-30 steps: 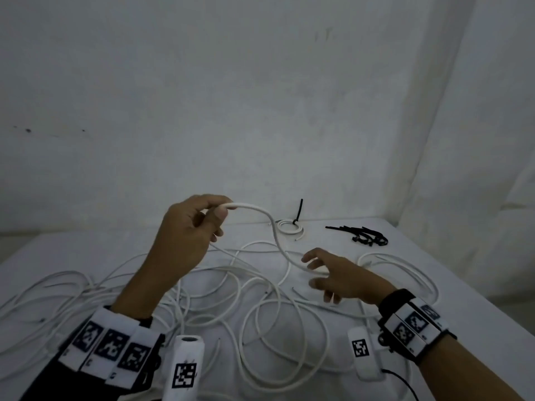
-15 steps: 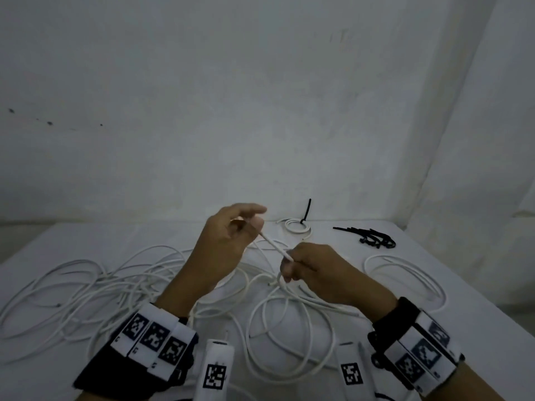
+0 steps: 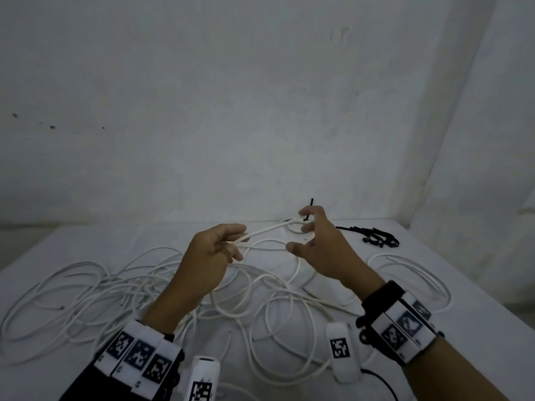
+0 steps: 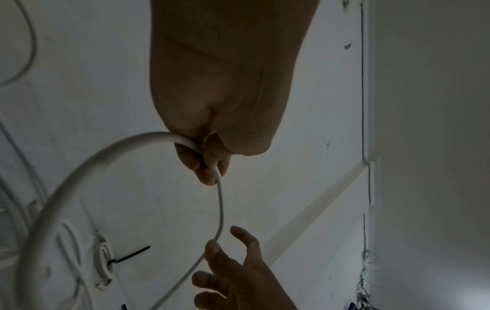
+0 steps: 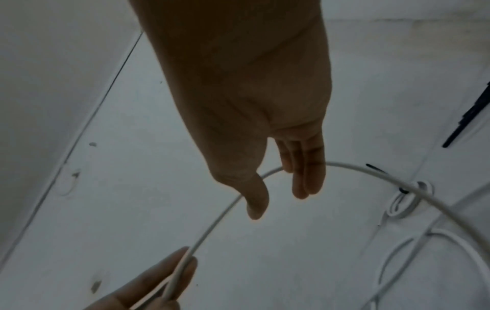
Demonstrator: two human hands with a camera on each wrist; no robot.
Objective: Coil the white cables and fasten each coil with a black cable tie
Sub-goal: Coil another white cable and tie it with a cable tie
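Loose cables (image 3: 115, 287) sprawl across table (image 3: 492, 308); tied coil (image 3: 292, 225) behind hands; cable ties (image 3: 376, 237) far right

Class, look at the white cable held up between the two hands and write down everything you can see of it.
The white cable is thin, round and smooth, like plastic-sheathed cord. The left hand pinches it between thumb and fingers; from there it runs taut, lifted off the table, to the right hand, whose spread, straight fingers it crosses without being gripped. Behind the left hand it curves down in a wide arc. Where it goes in the loose cables below cannot be told.
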